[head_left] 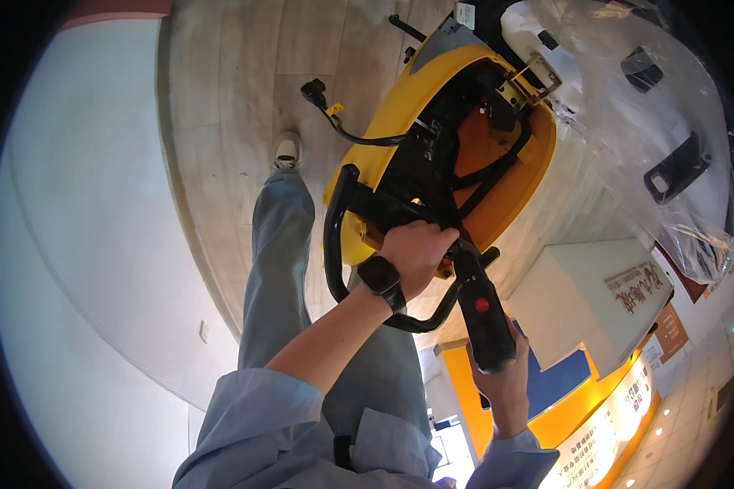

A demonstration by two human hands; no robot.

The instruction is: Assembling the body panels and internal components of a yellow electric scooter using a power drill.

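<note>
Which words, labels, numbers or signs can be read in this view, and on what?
Nothing is copied out here.
Brown characters on the white angular block: large ones plus smaller lines too small to read.
Dark characters on the glowing white-and-yellow panel: several lines, too distorted to read surely.
White rectangular label, top edge: too small.
Small yellow tag on the black cable: too small.
Black elongated object with a red spot: none readable.

The right hand (504,376) holds a black tool (483,314) — left hand (416,254) curled near its tip — beside a yellow housing (401,106).
</note>
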